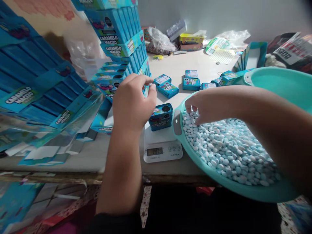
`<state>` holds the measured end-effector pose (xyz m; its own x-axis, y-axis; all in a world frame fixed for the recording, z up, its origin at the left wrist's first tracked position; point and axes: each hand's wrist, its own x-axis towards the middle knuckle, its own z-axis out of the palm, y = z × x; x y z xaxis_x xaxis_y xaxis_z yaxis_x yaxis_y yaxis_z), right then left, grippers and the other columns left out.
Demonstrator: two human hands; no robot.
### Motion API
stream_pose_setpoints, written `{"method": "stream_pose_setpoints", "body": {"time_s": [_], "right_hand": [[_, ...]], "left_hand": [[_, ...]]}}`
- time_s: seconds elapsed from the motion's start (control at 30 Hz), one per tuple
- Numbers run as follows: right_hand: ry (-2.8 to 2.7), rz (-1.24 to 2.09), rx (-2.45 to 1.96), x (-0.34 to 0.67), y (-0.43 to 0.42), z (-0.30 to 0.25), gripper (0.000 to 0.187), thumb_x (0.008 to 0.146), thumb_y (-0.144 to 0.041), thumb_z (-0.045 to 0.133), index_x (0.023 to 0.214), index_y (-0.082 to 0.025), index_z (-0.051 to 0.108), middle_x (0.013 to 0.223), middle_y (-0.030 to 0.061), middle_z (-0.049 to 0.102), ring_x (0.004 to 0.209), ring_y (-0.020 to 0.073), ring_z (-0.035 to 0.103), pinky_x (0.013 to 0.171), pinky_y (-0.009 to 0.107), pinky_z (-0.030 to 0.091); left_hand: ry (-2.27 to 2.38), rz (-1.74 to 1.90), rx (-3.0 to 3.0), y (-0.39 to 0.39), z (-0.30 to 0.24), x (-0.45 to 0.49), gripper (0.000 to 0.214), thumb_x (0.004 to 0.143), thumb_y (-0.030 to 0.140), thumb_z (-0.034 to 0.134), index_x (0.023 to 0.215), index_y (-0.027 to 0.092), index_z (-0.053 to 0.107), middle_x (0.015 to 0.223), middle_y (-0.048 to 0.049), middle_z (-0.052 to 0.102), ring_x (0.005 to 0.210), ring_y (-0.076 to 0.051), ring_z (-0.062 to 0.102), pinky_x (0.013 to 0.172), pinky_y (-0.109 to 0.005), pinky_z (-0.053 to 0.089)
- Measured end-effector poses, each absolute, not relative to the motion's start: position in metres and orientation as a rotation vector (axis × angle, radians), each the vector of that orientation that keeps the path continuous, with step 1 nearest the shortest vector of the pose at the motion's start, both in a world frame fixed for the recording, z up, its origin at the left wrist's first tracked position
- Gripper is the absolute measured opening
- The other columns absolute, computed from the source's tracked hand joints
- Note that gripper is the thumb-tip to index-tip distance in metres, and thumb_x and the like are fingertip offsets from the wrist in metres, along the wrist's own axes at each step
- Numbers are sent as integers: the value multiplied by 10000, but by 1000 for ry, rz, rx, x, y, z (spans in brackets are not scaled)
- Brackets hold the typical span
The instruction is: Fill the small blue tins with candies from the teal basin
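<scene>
My right hand reaches into a turquoise basin, fingers curled down onto small pale blue and white candies; some of its fingertips are hidden. My left hand hovers left of the scale, thumb and forefinger drawn together in a pinch. Whatever it may hold is hidden. A blue candy box with a round hole in its top stands upright on a white digital scale. The scale's display is lit. Beside the left hand, several similar boxes stand in a display tray.
Stacked trays of blue boxes rise at the left, with another tall stack nearer me. Loose boxes lie behind the scale. Plastic bags and a yellow box sit along the wall. The table's front edge runs below.
</scene>
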<state>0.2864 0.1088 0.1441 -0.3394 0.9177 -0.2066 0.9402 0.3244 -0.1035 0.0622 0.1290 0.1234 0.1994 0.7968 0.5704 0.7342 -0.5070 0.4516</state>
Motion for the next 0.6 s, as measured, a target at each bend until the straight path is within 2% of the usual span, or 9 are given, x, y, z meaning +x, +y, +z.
{"method": "stream_pose_setpoints", "body": {"time_s": [0.1, 0.2, 0.33, 0.43, 0.6], "right_hand": [[2344, -259, 1582, 280, 105, 149, 353, 676, -188, 726, 1028, -208, 740, 901, 55, 701, 681, 169, 565, 604, 334, 343], [2288, -244, 1592, 275, 105, 148, 297, 679, -160, 687, 963, -214, 755, 840, 52, 695, 679, 188, 572, 616, 348, 357], [2226, -276, 1722, 273, 107, 140, 187, 619, -116, 701, 777, -195, 763, 662, 43, 639, 676, 229, 591, 669, 393, 390], [2237, -266, 1736, 277, 108, 140, 152, 615, -92, 667, 707, -182, 747, 617, 33, 624, 630, 199, 572, 650, 381, 387], [2284, -175, 1636, 278, 110, 163, 139, 680, -149, 607, 699, -181, 741, 646, 39, 649, 587, 166, 530, 586, 340, 371]], "left_hand": [[1519, 1194, 2383, 130, 122, 63, 183, 919, 296, 499, 991, 271, 665, 1093, -50, 688, 1055, -240, 619, 949, -404, 502], [1518, 1183, 2397, 131, 121, 64, 186, 917, 290, 505, 993, 258, 671, 1089, -51, 692, 1040, -230, 628, 954, -390, 500], [1502, 1190, 2399, 132, 121, 64, 194, 914, 277, 511, 987, 240, 687, 1061, -61, 698, 990, -228, 641, 953, -395, 499], [1474, 1208, 2391, 134, 120, 63, 207, 919, 273, 508, 997, 229, 694, 1036, -72, 698, 967, -229, 642, 928, -400, 507], [1466, 1227, 2400, 135, 118, 65, 209, 915, 268, 510, 982, 210, 699, 1007, -80, 707, 977, -222, 640, 917, -379, 511]]}}
